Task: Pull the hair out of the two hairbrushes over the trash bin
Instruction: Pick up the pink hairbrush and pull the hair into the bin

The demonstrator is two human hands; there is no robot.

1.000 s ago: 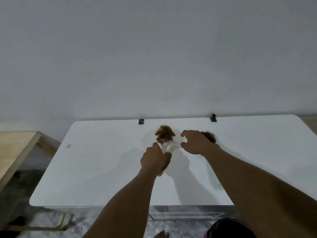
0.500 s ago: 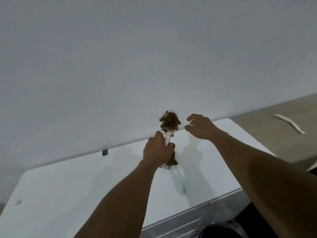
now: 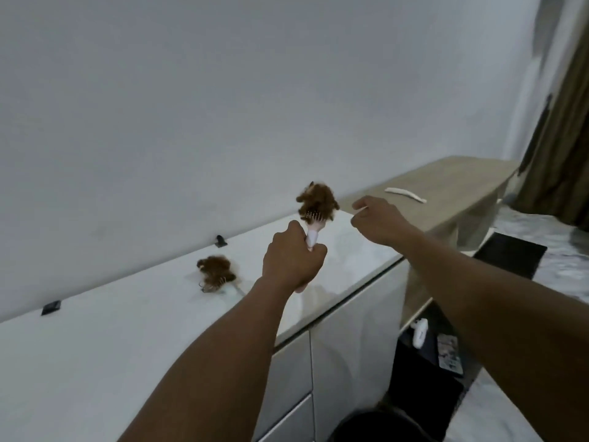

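Observation:
My left hand [image 3: 291, 261] is closed around the pale pink handle of a hairbrush [image 3: 314, 232], held upright above the white cabinet top [image 3: 127, 330]. Its head carries a thick clump of brown hair [image 3: 318, 199]. To the right of that clump, not touching it, hovers my right hand [image 3: 377, 220] with fingers loosely curled and nothing in them. A second hairbrush [image 3: 218, 272], also matted with brown hair, lies on the cabinet top to the left. The dark round rim of the trash bin [image 3: 379, 424] shows at the bottom edge, below my right forearm.
The white cabinet has drawer fronts [image 3: 290, 378] facing right. Beyond it stands a wooden table [image 3: 459, 183] with a long white object [image 3: 404, 194] on it. A black mat [image 3: 510, 253] and small items [image 3: 449, 349] lie on the floor. A curtain [image 3: 561, 122] hangs at far right.
The view has swung right. My left hand has lifted the brush off the cabinet top and carried it rightward; the second brush stays lying on the surface. My right hand stays beside the hair.

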